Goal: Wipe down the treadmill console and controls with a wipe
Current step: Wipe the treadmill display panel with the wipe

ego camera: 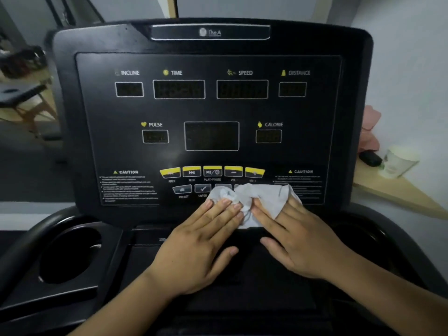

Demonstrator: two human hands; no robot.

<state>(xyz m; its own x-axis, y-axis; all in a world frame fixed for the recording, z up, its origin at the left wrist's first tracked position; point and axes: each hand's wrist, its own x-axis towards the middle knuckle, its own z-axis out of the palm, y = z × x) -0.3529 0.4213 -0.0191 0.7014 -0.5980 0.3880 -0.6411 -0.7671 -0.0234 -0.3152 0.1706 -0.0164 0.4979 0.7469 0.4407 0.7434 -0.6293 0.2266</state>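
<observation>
The black treadmill console (pixel 211 110) fills the view, with dark display windows and a row of yellow buttons (pixel 212 171) low on its face. A crumpled white wipe (pixel 264 197) lies against the console's lower edge, covering some of the grey buttons beneath the yellow row. My left hand (pixel 201 241) presses its straight fingers on the wipe's left part. My right hand (pixel 295 236) lies flat on the wipe's right part, its fingertips partly under a fold. Both thumbs stick out free below.
A round cup holder (pixel 70 255) sits in the tray at lower left. To the right, a wooden shelf (pixel 397 192) carries a white paper cup (pixel 397 163), a small dark object (pixel 369 158) and something pink (pixel 369 127). A wooden table stands at far left.
</observation>
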